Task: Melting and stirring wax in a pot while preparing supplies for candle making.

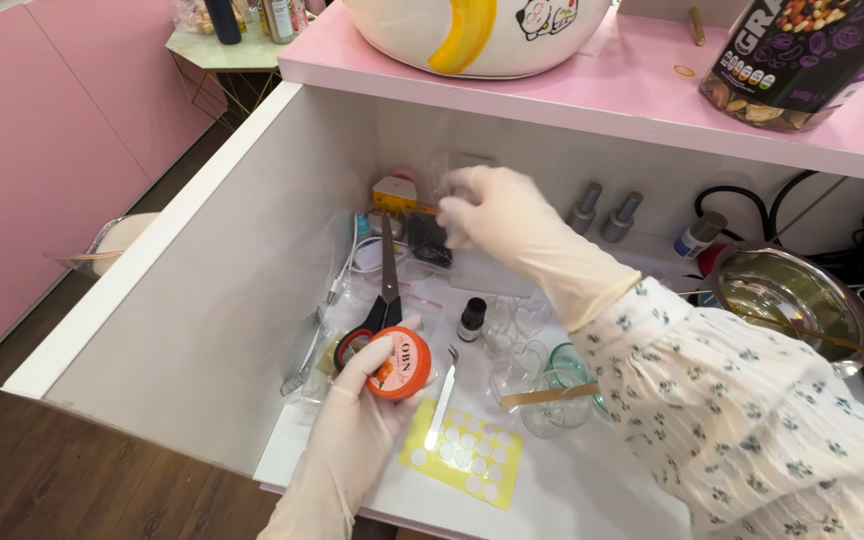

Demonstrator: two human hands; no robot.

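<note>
In the white drawer (252, 300) we're gripping the small orange jar (398, 364) with our left hand (357, 420), lid up, while our right hand (497, 210) is pinching something clear, possibly plastic packaging (452, 170), near the back wall.

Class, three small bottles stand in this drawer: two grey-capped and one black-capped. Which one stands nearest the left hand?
The black-capped bottle, standing alone mid-drawer just right of the left hand and its orange jar; the grey-capped bottles stand at the back wall.

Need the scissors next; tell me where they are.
In the head view, the scissors lie in the drawer, just above the orange jar held by the left hand.
</note>
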